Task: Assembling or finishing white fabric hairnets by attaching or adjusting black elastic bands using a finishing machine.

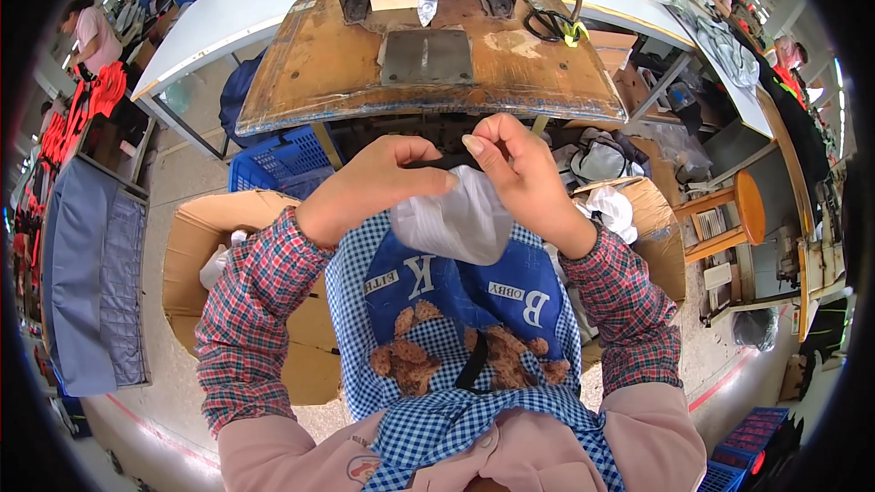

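Observation:
In front of my chest, both hands hold up a thin white cloth piece (453,220) with a black band (439,162) along its top. My left hand (365,184) is closed in a pinch on its upper left edge. At the upper right, my right hand (531,180) pinches the same piece between thumb and curled fingers. The white cloth hangs loosely below the fingertips, over my blue checked apron (365,264). A short black strip (474,363) lies against the apron lower down.
Ahead stands a worn wooden worktable (310,64) carrying a press-like machine (427,0) and a dark metal plate (426,56). Open cartons (196,228) flank me, the right carton (661,237) holding white pieces. A blue crate (278,159) sits under the table; a wooden stool (749,208) is at right.

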Action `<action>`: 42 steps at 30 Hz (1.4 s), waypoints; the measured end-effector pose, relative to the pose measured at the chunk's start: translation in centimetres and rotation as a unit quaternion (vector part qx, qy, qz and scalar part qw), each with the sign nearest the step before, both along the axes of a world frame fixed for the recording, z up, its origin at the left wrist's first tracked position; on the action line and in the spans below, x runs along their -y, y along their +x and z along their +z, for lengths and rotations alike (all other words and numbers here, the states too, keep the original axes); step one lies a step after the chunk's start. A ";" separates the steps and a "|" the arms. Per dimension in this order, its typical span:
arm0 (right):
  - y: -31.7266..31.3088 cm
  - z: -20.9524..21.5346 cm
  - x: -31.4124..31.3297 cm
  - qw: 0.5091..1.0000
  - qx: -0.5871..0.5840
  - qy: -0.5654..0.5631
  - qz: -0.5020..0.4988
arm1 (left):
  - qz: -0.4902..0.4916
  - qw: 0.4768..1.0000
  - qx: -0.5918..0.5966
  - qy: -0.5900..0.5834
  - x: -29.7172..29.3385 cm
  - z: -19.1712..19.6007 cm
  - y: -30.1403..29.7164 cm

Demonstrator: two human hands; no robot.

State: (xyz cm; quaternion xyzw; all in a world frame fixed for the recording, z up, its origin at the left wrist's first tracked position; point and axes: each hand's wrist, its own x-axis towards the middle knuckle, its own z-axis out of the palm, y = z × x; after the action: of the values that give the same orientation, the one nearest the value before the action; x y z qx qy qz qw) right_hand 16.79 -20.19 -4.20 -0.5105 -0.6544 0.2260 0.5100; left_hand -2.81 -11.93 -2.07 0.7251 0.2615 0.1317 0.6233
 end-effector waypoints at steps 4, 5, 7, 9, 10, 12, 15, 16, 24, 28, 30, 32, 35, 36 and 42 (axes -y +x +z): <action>-0.6 -0.8 -0.8 0.999 -0.041 0.014 -0.010 | 0.075 0.993 0.061 -0.062 1.1 0.7 0.7; -0.8 -0.8 -0.9 0.999 -0.042 0.014 -0.011 | 0.074 0.994 0.060 -0.061 0.8 0.3 0.7; -1.0 -0.5 -1.2 0.999 -0.016 0.011 -0.029 | 0.034 0.999 0.028 -0.010 0.0 -0.3 0.5; -1.1 -0.4 -1.6 0.999 -0.026 0.014 -0.032 | 0.041 0.999 0.018 0.024 -0.4 -0.2 0.4; -1.2 -0.4 -1.9 0.999 -0.036 0.016 -0.035 | 0.049 0.997 0.007 0.057 -0.5 0.1 0.3; -1.2 -0.6 -2.7 0.998 -0.060 0.002 -0.027 | 0.052 0.997 0.001 0.058 -1.1 1.1 0.4; -1.4 -1.0 -4.3 0.990 -0.137 -0.029 -0.003 | 0.061 0.993 -0.033 0.097 -3.0 1.5 0.3; -1.5 -1.1 -4.9 0.980 -0.191 -0.048 0.013 | 0.064 0.984 -0.060 0.156 -3.5 1.8 0.4; -1.4 -0.8 -8.5 0.941 -0.321 -0.101 0.032 | 0.076 0.951 -0.098 0.284 -7.4 4.4 1.4; -1.1 -0.6 -10.3 0.918 -0.378 -0.121 0.026 | 0.087 0.938 -0.115 0.315 -9.3 5.2 2.3; -0.9 -0.4 -11.2 0.913 -0.389 -0.119 0.025 | 0.082 0.946 -0.115 0.292 -10.4 5.7 2.7; -1.0 0.0 -12.0 0.900 -0.419 -0.118 0.040 | 0.085 0.948 -0.144 0.272 -11.4 6.2 2.7; -0.9 0.3 -12.5 0.900 -0.419 -0.115 0.032 | 0.070 0.957 -0.158 0.232 -12.4 6.5 3.1; -0.8 0.3 -12.7 0.900 -0.420 -0.115 0.032 | 0.068 0.962 -0.156 0.214 -12.7 6.6 3.2; -0.4 0.3 -13.7 0.888 -0.444 -0.113 0.035 | 0.050 0.966 -0.154 0.201 -13.9 7.0 3.7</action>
State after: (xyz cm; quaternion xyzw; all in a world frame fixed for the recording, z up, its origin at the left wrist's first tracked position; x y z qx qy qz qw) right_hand 16.37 -6.50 -3.93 -0.3878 -0.3468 0.5191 0.6781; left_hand 0.90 1.97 4.93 0.8333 0.3581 0.0993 0.4094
